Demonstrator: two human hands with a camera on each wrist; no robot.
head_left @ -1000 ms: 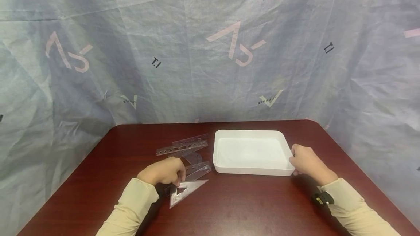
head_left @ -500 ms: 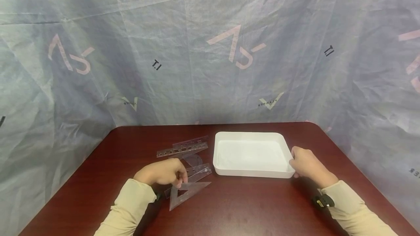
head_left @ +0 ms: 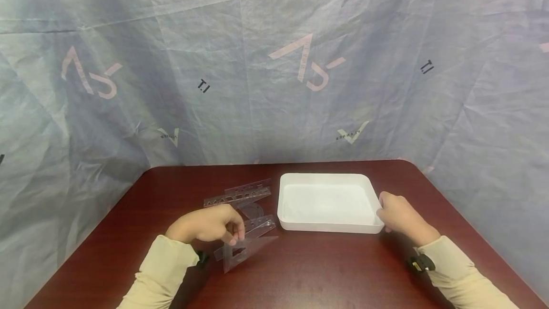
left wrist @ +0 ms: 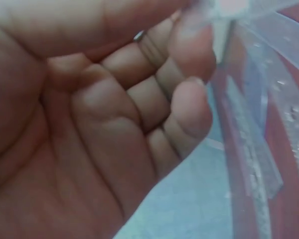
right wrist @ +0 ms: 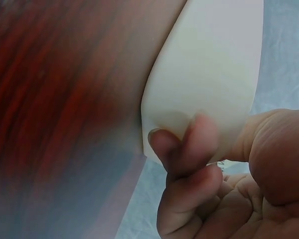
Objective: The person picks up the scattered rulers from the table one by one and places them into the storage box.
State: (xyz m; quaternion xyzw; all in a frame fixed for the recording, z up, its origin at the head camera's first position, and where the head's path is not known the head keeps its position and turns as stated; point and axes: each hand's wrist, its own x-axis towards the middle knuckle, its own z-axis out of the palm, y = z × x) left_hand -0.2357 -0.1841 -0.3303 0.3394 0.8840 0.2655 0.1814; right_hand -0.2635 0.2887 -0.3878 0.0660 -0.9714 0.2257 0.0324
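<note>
My left hand [head_left: 210, 224] pinches a clear plastic set square [head_left: 253, 247] by its upper edge, between thumb and fingertips. The set square is tilted over the near end of a clear ruler [head_left: 260, 229]. In the left wrist view the curled fingers [left wrist: 192, 109] show, with only a blurred bit of clear plastic at the thumb tip. My right hand [head_left: 401, 217] grips the right wall of a white rectangular tray [head_left: 332, 227]. The right wrist view has the fingers [right wrist: 199, 142] against the tray's outer side.
Beyond the left hand lie a clear stencil ruler [head_left: 229, 199], another ruler behind it, and a clear protractor [head_left: 253, 210], partly overlapping. All are left of the tray on a dark red table [head_left: 334, 271]. A grey printed cloth [head_left: 240, 108] hangs around the table's back and sides.
The set square has shifted slightly and tilted in the left hand's pinch, losing its bright glare. The left forearm has drawn a little to the left. The right hand keeps its hold on the tray.
</note>
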